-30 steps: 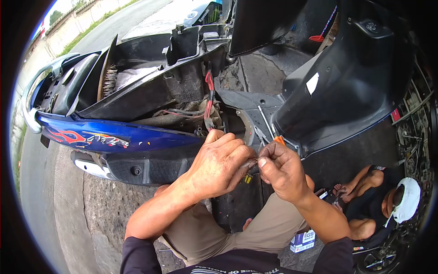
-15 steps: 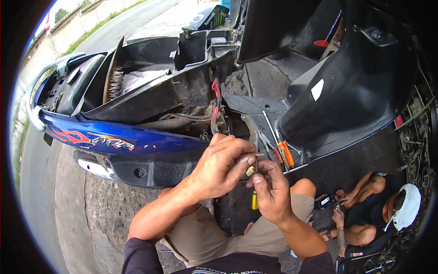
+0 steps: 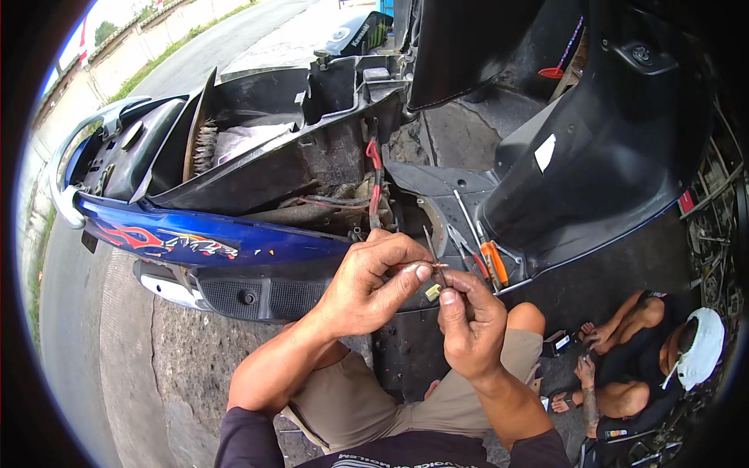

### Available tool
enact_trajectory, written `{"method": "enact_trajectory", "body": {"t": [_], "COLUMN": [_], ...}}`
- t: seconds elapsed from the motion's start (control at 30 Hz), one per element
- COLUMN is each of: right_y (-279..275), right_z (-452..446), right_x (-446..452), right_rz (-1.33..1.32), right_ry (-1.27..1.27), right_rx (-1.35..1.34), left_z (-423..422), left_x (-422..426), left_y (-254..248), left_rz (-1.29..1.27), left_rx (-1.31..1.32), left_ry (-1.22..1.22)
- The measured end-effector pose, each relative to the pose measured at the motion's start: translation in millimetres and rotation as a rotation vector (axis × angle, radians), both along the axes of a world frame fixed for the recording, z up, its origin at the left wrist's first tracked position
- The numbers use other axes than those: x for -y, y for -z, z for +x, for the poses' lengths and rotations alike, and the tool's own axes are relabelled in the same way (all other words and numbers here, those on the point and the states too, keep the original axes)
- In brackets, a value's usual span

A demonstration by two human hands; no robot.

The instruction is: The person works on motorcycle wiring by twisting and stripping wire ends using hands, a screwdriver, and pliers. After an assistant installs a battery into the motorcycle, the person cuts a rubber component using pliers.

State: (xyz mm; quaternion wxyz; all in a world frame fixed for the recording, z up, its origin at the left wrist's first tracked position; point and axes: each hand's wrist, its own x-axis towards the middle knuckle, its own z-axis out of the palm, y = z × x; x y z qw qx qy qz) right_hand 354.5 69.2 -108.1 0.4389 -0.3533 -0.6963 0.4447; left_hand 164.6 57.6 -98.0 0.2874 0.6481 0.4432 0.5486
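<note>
My left hand (image 3: pixel 374 281) is closed, thumb and forefinger pinching a small copper-coloured piece (image 3: pixel 440 265) that looks like a wire end or terminal. Closed on a thin dark screwdriver shaft (image 3: pixel 430 243), my right hand (image 3: pixel 470 316) hides the tool's handle. The shaft slants up past the left fingertips and crosses close to the copper piece. A pale yellow plastic connector (image 3: pixel 433 292) shows just below, between the two hands; which hand bears it I cannot tell. Behind the left hand, a red and black cable (image 3: pixel 375 187) hangs from the scooter body.
A blue scooter (image 3: pixel 211 234) with its seat area open lies ahead. On its footboard rest an orange-handled screwdriver (image 3: pixel 493 263) and pliers (image 3: pixel 470 248). A brush (image 3: pixel 204 147) stands in the rear compartment. At right, another person in a white cap (image 3: pixel 698 351) crouches over a small item.
The screwdriver has tilted, its shaft now showing higher above my fingers and its yellow handle gone from sight. My right hand has turned slightly. The view has shifted a little.
</note>
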Motion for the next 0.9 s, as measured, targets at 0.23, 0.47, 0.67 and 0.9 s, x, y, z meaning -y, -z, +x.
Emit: {"method": "enact_trajectory", "body": {"t": [0.23,0.47,0.67,0.9], "right_y": [-2.4,-6.9,-15.5,-7.0], "right_z": [-4.7,2.2,-1.7,0.8], "right_x": [-3.5,-1.4,-0.2,3.6], "right_rz": [0.326,-0.028,0.300,-0.043], "right_ry": [0.034,0.000,0.057,0.009], "right_rx": [0.120,0.021,0.146,0.020], "left_z": [-5.2,2.2,1.5,7.4], "left_x": [1.7,-0.4,0.4,-1.8], "left_y": [4.4,-6.0,-4.1,-5.4], "left_rz": [-0.065,0.003,-0.085,-0.061], "left_rx": [0.003,-0.030,0.011,0.047], "left_ry": [-0.049,-0.054,-0.087,-0.071]}}
